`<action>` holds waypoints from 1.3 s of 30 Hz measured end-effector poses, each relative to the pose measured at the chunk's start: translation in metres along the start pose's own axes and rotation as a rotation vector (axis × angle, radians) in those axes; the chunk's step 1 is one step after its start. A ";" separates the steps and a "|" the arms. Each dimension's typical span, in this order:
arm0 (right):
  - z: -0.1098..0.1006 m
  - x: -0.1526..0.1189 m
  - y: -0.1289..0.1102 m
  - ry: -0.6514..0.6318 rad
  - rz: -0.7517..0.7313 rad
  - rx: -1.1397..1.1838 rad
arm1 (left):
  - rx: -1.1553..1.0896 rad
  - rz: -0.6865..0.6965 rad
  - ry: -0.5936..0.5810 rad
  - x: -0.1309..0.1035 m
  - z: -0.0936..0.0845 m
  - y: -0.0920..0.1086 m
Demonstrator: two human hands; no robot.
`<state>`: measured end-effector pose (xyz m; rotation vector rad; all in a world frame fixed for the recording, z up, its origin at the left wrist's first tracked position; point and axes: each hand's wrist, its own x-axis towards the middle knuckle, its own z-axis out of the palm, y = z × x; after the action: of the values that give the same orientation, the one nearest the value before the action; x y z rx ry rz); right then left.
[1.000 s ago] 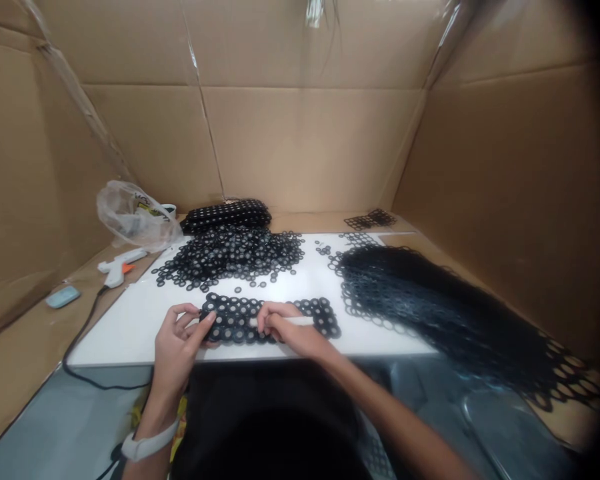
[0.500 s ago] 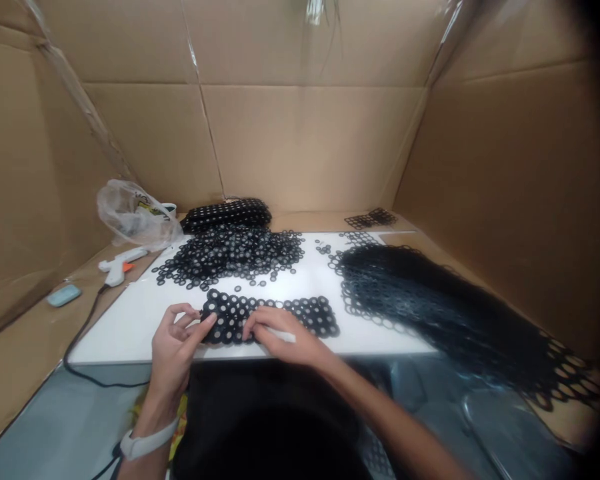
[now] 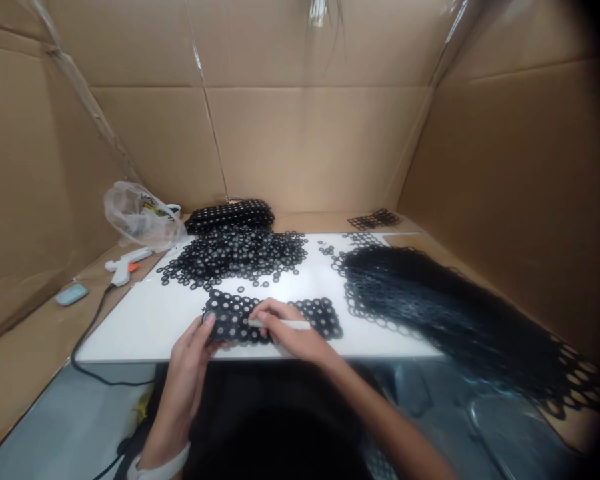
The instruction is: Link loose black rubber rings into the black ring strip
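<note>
A black strip of joined rings point(image 3: 323, 319) with pale centres lies near the front edge of the white table. My left hand point(image 3: 194, 343) grips its left end, thumb on top and the other fingers mostly hidden beneath. In my right hand point(image 3: 285, 328) is a slim white tool point(image 3: 297, 325), pinched and slanted over the middle of the strip; its tip at the rings is too small to make out. Behind the strip, a heap of loose black rings point(image 3: 230, 257) spreads over the table.
A large black mesh pile point(image 3: 430, 293) covers the right side and hangs over the front edge. At the left sit a white glue gun point(image 3: 123, 268) with a cord, a light blue case point(image 3: 72, 294) and a plastic bag point(image 3: 137, 217). Cardboard walls point(image 3: 315, 147) surround the table.
My left hand has shifted right and turned, its fingers now under the strip's raised left end. The white tool in my right hand shows more fully and points left.
</note>
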<state>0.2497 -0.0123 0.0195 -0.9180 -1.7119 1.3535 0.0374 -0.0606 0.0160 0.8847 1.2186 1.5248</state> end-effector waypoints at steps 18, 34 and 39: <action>-0.004 -0.003 -0.008 0.062 -0.130 -0.121 | 0.722 0.122 0.025 0.008 0.011 -0.020; -0.027 -0.015 -0.020 0.130 0.006 -0.035 | 0.791 0.075 0.009 0.012 0.013 -0.023; -0.019 -0.008 -0.015 0.096 0.015 -0.018 | 0.873 0.158 -0.024 0.015 0.019 -0.014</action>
<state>0.2689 -0.0132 0.0358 -0.9920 -1.6496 1.2845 0.0546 -0.0404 0.0067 1.5764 1.8673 1.0565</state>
